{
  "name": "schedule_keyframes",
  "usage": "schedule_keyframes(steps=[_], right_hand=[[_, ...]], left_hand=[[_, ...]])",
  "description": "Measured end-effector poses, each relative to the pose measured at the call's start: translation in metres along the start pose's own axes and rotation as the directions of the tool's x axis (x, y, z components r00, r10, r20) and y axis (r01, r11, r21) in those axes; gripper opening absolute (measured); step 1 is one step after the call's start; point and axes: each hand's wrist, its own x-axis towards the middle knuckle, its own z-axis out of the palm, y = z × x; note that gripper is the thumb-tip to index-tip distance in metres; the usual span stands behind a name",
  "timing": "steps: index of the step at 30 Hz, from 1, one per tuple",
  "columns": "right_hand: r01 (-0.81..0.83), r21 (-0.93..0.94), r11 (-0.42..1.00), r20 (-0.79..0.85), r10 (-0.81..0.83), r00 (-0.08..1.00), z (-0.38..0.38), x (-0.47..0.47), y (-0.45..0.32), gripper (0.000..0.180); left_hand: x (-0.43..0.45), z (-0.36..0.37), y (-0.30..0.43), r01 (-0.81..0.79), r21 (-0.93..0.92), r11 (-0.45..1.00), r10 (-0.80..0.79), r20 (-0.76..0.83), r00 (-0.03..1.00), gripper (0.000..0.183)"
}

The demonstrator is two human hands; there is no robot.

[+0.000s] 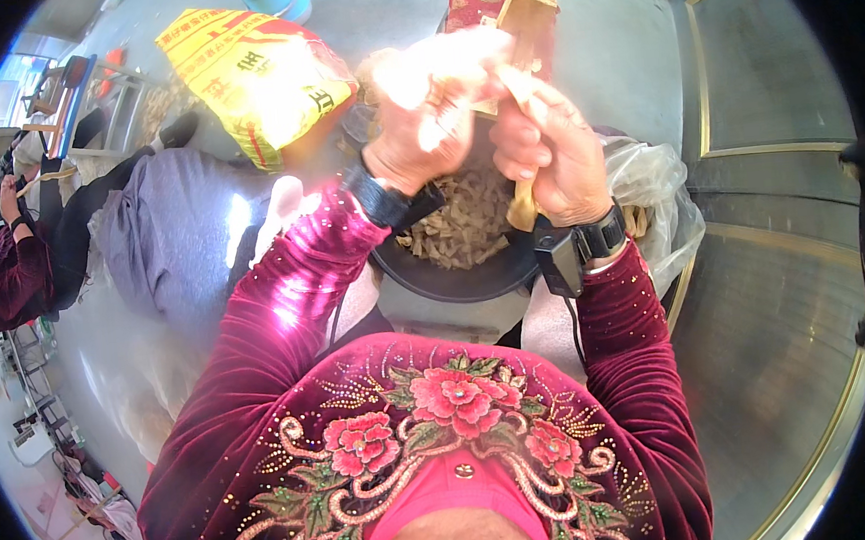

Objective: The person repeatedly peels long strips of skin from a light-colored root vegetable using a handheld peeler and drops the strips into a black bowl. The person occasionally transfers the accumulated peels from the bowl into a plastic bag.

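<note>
My left hand (429,112) and my right hand (552,149) are raised close together over a dark round basin (456,287). A pale yellowish strip (523,207) passes through the fingers of my right hand, its lower end hanging below the palm. The fingertips of my left hand meet the upper part near it; glare washes them out, so their exact hold is hard to see. Many brownish flat pieces (463,226) fill the basin. Beyond my hands, a wooden board (528,19) lies on a red patterned cloth (470,4) over a bench.
A yellow printed bag (261,79) stands at the upper left. Clear plastic (657,194) lies beside my right wrist. A metal-framed door (765,81) is at the right. Another person (14,254) sits at the far left, near a grey cloth (166,228).
</note>
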Motion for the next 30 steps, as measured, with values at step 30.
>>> schedule_keyframes(steps=[30], right_hand=[[0.000,-0.682,0.731,-0.185,-0.173,0.967,-0.019,-0.004,0.002,0.014]], left_hand=[[-0.016,0.020,0.003,0.474,0.072,0.878,-0.479,0.169,0.862,0.008]])
